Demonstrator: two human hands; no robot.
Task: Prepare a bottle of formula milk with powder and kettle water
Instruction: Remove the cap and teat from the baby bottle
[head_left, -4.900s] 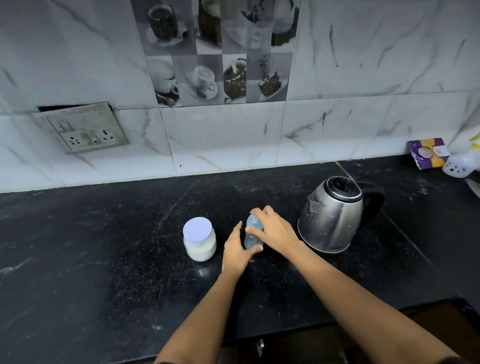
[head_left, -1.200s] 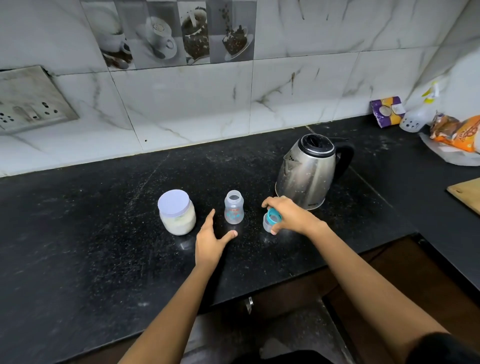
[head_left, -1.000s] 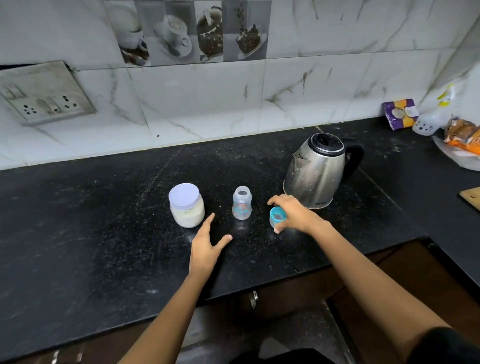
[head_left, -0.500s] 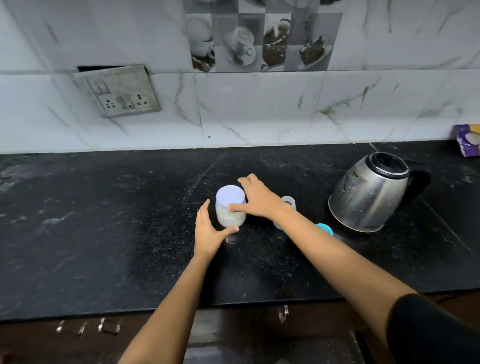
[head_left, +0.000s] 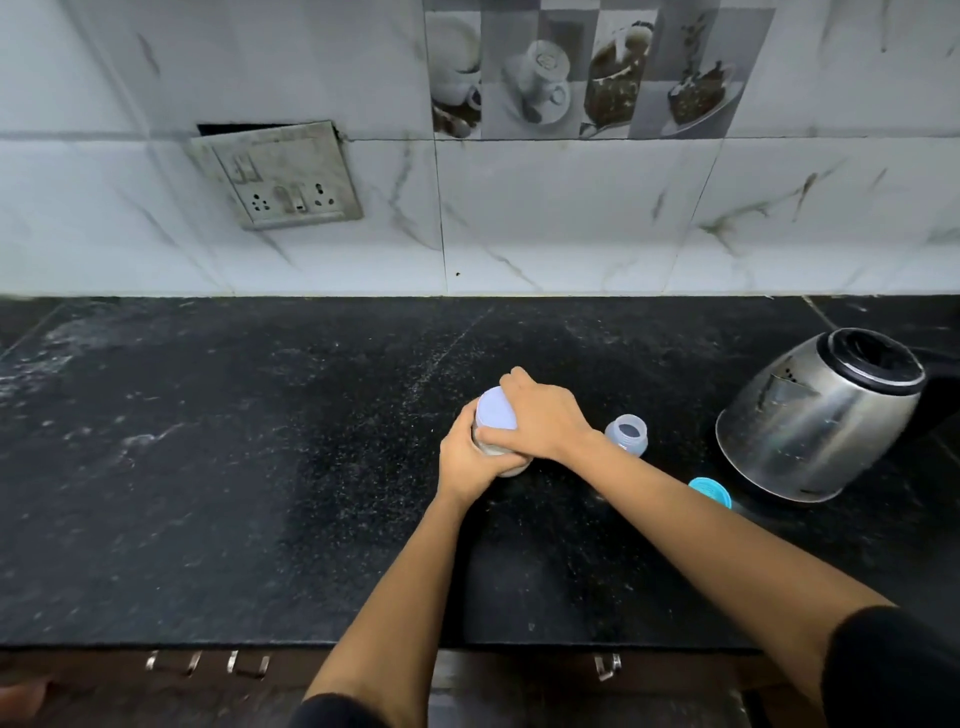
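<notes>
Sleeves (head_left: 893, 670) of dark cloth close the nearest edge, with both forearms bare beyond them. Bent metal drawer pulls (head_left: 171, 662) glint under the front lip of the table (head_left: 208, 493), a slab of black polished stone flecked with fine pale grains and streaked whitish toward 9 o'clock.

At the middle of the slab stands the powder jar (head_left: 509, 467), a small squat round pot with clear walls and white powder inside. The left hand (head_left: 467, 462) wraps its curled fingers and thumb round the jar's body from 7 o'clock. The right hand (head_left: 545, 421) comes over from 4 o'clock and grips the flat, pale lilac round lid (head_left: 493, 410), thumb on the near rim and fingers curled over the far rim.

At 4 o'clock from the jar, partly hidden behind the right forearm, a turquoise ridged cap (head_left: 710, 491) lies on the stone. At 3 o'clock, just beside the right wrist, the little translucent plastic bottle (head_left: 627, 435) stands upright with its threaded mouth open. Farther out at 3 o'clock sits the kettle (head_left: 815, 415), a rounded body of brushed, smudged steel with a black collar round its top.

Behind all this rises the wall (head_left: 571, 218) of glossy white marble-veined tiles. A grimy square socket plate (head_left: 280, 176) hangs askew at 11 o'clock, and grey picture tiles (head_left: 571, 78) showing cups run along 12 to 1 o'clock.
</notes>
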